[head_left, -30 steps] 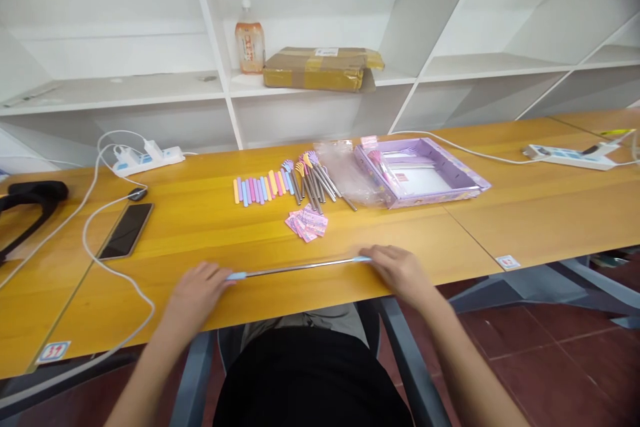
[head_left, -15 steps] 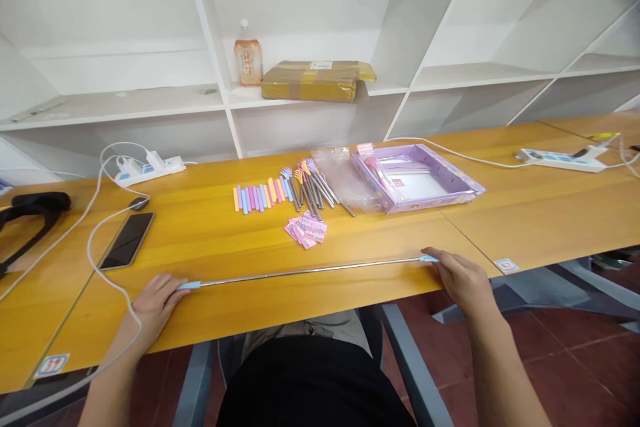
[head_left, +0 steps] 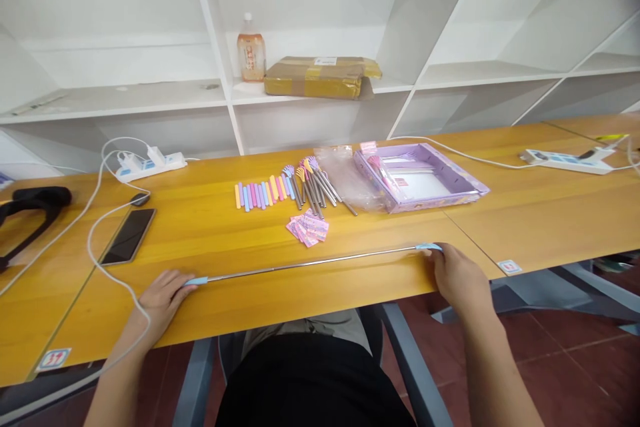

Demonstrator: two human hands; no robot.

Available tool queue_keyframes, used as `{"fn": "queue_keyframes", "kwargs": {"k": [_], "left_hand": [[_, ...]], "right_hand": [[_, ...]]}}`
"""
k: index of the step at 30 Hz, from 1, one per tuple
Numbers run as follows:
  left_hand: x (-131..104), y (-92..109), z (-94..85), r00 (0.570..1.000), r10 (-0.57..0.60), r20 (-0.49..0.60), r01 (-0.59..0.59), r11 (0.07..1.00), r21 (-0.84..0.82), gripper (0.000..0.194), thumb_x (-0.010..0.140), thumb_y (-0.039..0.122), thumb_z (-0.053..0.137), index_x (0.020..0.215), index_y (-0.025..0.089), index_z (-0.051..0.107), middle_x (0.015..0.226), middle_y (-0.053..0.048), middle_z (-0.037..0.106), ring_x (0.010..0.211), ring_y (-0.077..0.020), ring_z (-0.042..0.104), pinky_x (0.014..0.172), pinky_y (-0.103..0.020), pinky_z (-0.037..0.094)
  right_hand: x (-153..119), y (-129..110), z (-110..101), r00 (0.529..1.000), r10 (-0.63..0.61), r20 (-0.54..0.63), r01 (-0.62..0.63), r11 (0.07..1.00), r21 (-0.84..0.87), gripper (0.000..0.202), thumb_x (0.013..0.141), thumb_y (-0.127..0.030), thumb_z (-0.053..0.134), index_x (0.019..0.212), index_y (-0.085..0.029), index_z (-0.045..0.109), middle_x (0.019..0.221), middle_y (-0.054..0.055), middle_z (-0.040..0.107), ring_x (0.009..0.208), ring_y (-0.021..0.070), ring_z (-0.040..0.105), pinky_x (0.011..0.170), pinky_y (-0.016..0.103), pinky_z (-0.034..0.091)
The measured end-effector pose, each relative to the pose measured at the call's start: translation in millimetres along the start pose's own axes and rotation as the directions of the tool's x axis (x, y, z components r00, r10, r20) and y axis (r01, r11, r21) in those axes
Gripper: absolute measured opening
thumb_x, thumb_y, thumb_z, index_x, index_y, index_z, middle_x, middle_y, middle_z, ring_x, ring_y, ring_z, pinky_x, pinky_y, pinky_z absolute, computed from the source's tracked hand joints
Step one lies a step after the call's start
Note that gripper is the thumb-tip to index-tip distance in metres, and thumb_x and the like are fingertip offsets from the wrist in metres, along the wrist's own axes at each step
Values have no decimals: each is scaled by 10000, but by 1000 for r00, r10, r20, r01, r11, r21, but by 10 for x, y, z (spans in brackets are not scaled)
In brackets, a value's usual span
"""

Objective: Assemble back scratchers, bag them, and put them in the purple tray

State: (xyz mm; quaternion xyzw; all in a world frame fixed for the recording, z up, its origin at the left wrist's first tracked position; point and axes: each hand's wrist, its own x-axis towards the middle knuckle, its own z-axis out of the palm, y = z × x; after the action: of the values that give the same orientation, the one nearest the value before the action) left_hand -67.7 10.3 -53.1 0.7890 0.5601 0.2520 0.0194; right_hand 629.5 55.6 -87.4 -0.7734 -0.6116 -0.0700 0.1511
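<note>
A telescopic back scratcher (head_left: 310,263) with a thin metal rod and light blue ends stretches between my hands, low over the table's near side. My left hand (head_left: 164,295) is closed around its blue handle. At the other end my right hand (head_left: 459,278) grips the blue scratcher head, part of which sticks out past the fingers. Beyond the rod lie pink printed cards (head_left: 308,227) in a loose fan. Behind them is a pile of back scratchers (head_left: 315,187) with colourful claw heads and metal rods, beside a row of pastel handle sleeves (head_left: 263,193).
A purple open box (head_left: 435,203) and a clear plastic bag (head_left: 345,177) sit right of the pile. On the left are a phone (head_left: 129,237), a power strip (head_left: 153,167), white cables and a black strap-like object (head_left: 40,203). A bottle (head_left: 251,53) and cardboard box (head_left: 315,83) occupy the shelf.
The right end of the back scratcher has risen a little, and more of its blue head shows at my right hand. My left hand has shifted slightly right. The view has moved slightly.
</note>
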Motion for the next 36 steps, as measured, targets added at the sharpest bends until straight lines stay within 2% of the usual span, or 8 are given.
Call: {"fn": "queue_keyframes", "kwargs": {"k": [3, 5, 8, 11, 13, 16, 20, 36], "left_hand": [[38, 22, -10, 1000, -12, -9, 13, 1000, 11, 528, 1061, 668, 469, 1029, 244, 783, 869, -51, 768, 823, -240, 719, 777, -360, 586], [107, 203, 28, 1000, 0, 3, 0, 1000, 15, 546, 1061, 683, 456, 1008, 248, 782, 869, -46, 777, 825, -237, 729, 784, -354, 587], [273, 793, 239, 996, 57, 63, -58, 998, 11, 519, 1099, 621, 422, 1036, 249, 778, 949, -50, 806, 863, -225, 750, 801, -331, 579], [426, 1461, 550, 989, 71, 131, -76, 997, 28, 461, 1141, 489, 390, 1052, 244, 770, 945, -60, 793, 815, -209, 736, 736, -308, 545], [474, 1709, 708, 986, 44, 160, -54, 997, 63, 451, 1150, 444, 375, 1035, 232, 756, 912, -64, 773, 801, -214, 722, 724, -312, 529], [473, 1721, 808, 977, 56, 203, -62, 998, 21, 453, 1150, 469, 371, 1012, 233, 732, 913, -52, 778, 796, -203, 727, 715, -300, 516], [456, 1562, 799, 967, 38, 251, -38, 999, -4, 412, 1144, 481, 394, 1016, 245, 706, 918, -31, 778, 811, -196, 740, 703, -289, 497], [512, 1620, 714, 971, 84, 224, -68, 995, -77, 202, 1060, 275, 490, 983, 237, 673, 761, 2, 687, 643, -171, 644, 626, -301, 427]], "right_hand": [[57, -5, -44, 1000, -4, 9, 4, 999, -47, 370, 1088, -308, 391, 1201, -141, 702, 1025, 191, 783, 745, 267, 709, 618, 353, 411], [62, -168, -77, 1000, -13, 17, 15, 997, -79, 347, 1089, -304, 408, 1173, -137, 700, 956, 183, 777, 695, 259, 693, 595, 347, 379], [-112, -807, -97, 986, -159, 52, 163, 982, -91, 232, 1067, -309, 509, 1068, -145, 673, 797, 133, 738, 599, 233, 641, 566, 325, 302], [-464, -1638, -65, 877, -477, 57, 477, 879, 13, 121, 999, -116, 521, 979, -169, 628, 735, 98, 694, 587, 214, 619, 575, 328, 271], [-655, -2014, -30, 834, -551, 18, 551, 834, 29, 193, 946, -17, 501, 932, -181, 601, 741, 91, 683, 563, 198, 593, 574, 340, 251], [-744, -2161, 2, 795, -605, -47, 607, 789, 96, 193, 1005, -70, 482, 895, -201, 572, 725, 66, 671, 562, 199, 578, 585, 344, 265], [-671, -2033, -3, 816, -572, -85, 575, 788, 220, 201, 1087, -196, 438, 944, -211, 578, 758, 39, 697, 603, 194, 612, 615, 330, 318], [-643, -2014, -22, 832, -555, -22, 527, 775, 350, 156, 1061, -238, 468, 952, -216, 577, 784, 22, 705, 635, 195, 650, 638, 316, 350]]}}
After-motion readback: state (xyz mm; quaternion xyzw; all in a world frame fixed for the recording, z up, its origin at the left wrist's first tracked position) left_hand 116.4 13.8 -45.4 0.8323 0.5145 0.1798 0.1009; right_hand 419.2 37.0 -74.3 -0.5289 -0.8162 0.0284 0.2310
